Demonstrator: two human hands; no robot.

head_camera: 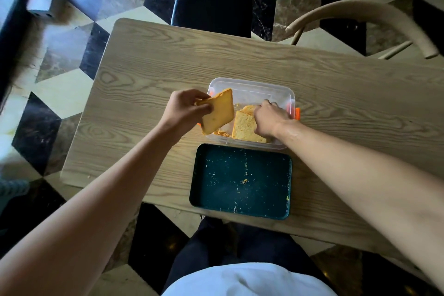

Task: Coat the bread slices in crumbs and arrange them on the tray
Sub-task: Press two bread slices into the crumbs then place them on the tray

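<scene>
A checkered marble floor and dark chairs surround the pale wood-grain tabletop (144,74), where a clear rectangular plastic container with orange clips (276,94) sits near the middle. Just beside it, against the near edge, lies a dark teal rectangular metal tray (216,199), bare but for stray crumbs.

The left hand (182,110) holds a golden, crumb-dusted bread slice (219,113) tilted above the container's left side, fingers closed on its upper corner. The right hand (270,118) reaches into the container, resting on pale bread slices (243,126) that lie among the orange crumbs (222,132); whether its fingers grip one I cannot tell.

The coating step appears to be under way, with nothing arranged yet. Next, the lifted slice likely needs carrying toward the near edge and laying flat in a corner of the tray, leaving room for the others.
</scene>
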